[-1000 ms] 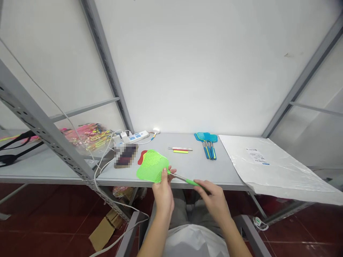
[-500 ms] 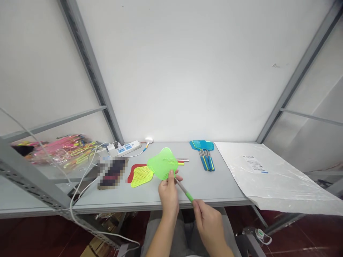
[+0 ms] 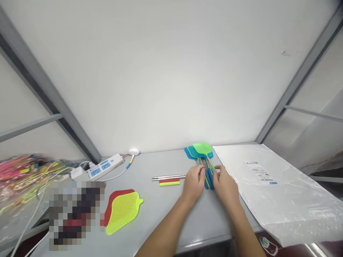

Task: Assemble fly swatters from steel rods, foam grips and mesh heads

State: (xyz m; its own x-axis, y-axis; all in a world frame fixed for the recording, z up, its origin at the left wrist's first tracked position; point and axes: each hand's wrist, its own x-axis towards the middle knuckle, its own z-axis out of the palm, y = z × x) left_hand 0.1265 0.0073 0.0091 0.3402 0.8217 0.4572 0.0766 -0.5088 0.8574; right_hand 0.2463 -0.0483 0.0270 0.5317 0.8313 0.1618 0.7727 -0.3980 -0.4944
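Note:
A bunch of blue fly swatters [image 3: 190,152] lies at the back of the table, handles toward me. On top rests a light green fly swatter [image 3: 203,148]. My left hand [image 3: 193,182] is curled against the left side of the bunched handles, its fingertips partly hidden. From the right, my right hand [image 3: 225,184] closes round the green swatter's handle beside the blue handles. To the left lie metal rods [image 3: 168,177], a red handle [image 3: 169,180] and a yellow handle [image 3: 169,184]. Nearer the front left, a yellow perforated swatter head [image 3: 124,212] overlaps a red swatter head [image 3: 110,205].
A white plastic package [image 3: 268,182] with labels covers the table's right end. At the left are a power strip [image 3: 105,166] with plugs and cables, a blurred-out item [image 3: 77,214], and a bag of colourful goods [image 3: 24,178]. Grey shelf posts [image 3: 53,96] frame the table.
The green fly swatter has moved from in front of me to the right, onto the blue bunch. Both hands went with it and now sit around the handles. My view has shifted closer.

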